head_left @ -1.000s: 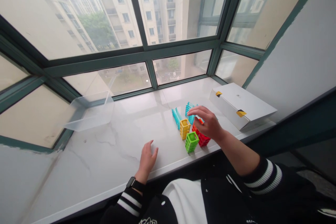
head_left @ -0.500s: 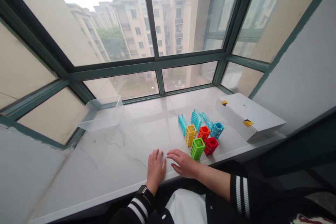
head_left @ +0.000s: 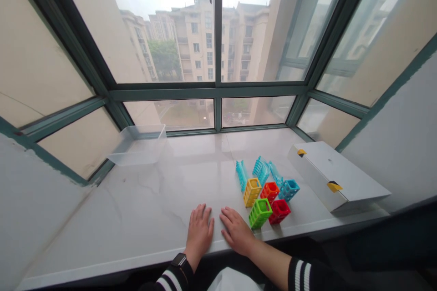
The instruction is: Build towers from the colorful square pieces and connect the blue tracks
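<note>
My left hand (head_left: 199,233) lies flat on the white marble sill (head_left: 150,209), fingers stretched out, holding nothing. My right hand (head_left: 236,232) rests flat beside it, almost touching, also empty. Just right of my right hand stands a cluster of small plastic lattice blocks: a green one (head_left: 260,213) nearest, a red one (head_left: 279,211), a yellow one (head_left: 252,191), an orange one (head_left: 270,190) and a blue one (head_left: 289,189). Behind them lie light blue curved ribbed pieces (head_left: 261,170).
A clear plastic tub (head_left: 139,144) sits at the back left of the sill by the window frame. A long white box (head_left: 336,181) with yellow tabs lies at the right. Green-framed windows (head_left: 217,93) close the back; the sill's front edge runs under my wrists.
My right hand left the blocks and came down flat next to my left hand. The view has tilted up and shifted, showing more window.
</note>
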{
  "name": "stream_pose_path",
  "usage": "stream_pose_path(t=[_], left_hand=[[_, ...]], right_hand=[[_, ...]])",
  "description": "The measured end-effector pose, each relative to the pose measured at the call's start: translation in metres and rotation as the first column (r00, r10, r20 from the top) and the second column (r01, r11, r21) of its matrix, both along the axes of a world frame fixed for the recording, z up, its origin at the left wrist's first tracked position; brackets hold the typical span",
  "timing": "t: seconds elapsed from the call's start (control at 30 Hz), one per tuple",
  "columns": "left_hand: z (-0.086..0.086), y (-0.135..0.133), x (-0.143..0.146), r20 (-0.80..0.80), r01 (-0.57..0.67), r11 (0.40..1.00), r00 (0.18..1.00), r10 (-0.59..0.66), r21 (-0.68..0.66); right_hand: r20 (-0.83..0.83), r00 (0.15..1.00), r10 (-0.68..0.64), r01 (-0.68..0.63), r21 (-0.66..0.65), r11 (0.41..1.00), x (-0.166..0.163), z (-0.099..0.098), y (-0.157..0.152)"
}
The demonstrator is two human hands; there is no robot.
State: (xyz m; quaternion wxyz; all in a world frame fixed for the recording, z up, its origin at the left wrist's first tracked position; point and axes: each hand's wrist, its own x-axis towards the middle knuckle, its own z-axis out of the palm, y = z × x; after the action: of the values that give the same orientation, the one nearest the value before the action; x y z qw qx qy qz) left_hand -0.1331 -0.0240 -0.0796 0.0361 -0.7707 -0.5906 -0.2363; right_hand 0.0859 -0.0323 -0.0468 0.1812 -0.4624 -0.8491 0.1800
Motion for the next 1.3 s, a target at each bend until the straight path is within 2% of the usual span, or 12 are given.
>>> stream_pose_path(t=[0.2, 0.47, 0.73, 0.97, 1.03, 1.1, 1.2, 1.27, 1.3], left_hand=[[-0.002, -0.001, 0.001, 0.012, -0.015, 1.000, 1.000, 0.015, -0.018], [0.005, -0.003, 0.003, -0.007, -0.017, 0.999, 1.000, 0.016, -0.034], [-0.001, -0.001, 0.003, 0.026, -0.018, 1.000, 0.999, 0.018, -0.015], [0.000, -0.001, 0.003, 0.018, -0.029, 1.000, 0.999, 0.029, -0.009], [0.000, -0.001, 0.004, 0.013, -0.029, 1.000, 0.999, 0.029, -0.001], [0.000, -0.001, 0.004, 0.010, -0.029, 1.000, 1.000, 0.029, 0.011], [-0.001, -0.001, 0.005, 0.010, -0.030, 0.999, 1.000, 0.030, 0.020], [0.000, 0.000, 0.005, 0.015, -0.033, 0.999, 0.999, 0.033, 0.016], [0.000, 0.000, 0.006, 0.018, -0.035, 0.999, 0.999, 0.035, 0.012]], right_hand=[[-0.015, 1.000, -0.013, 0.014, 0.006, 1.000, -0.001, 0.003, -0.001], [-0.037, 0.999, -0.020, 0.020, -0.003, 1.000, -0.002, 0.005, -0.001], [-0.034, 0.999, -0.025, 0.025, -0.004, 1.000, -0.003, 0.009, -0.001], [-0.084, 0.996, -0.030, 0.027, -0.028, 0.999, -0.003, 0.014, -0.003], [-0.180, 0.983, -0.039, 0.030, -0.052, 0.998, -0.006, 0.026, -0.007], [-0.337, 0.940, -0.046, 0.028, -0.058, 0.998, -0.009, 0.048, -0.012], [-0.578, 0.815, -0.033, 0.033, -0.011, 0.999, -0.005, 0.104, -0.020], [-0.640, 0.768, 0.025, 0.049, 0.097, 0.994, 0.010, 0.149, -0.023], [-0.628, 0.777, 0.052, 0.061, 0.158, 0.986, 0.022, 0.170, -0.024]])
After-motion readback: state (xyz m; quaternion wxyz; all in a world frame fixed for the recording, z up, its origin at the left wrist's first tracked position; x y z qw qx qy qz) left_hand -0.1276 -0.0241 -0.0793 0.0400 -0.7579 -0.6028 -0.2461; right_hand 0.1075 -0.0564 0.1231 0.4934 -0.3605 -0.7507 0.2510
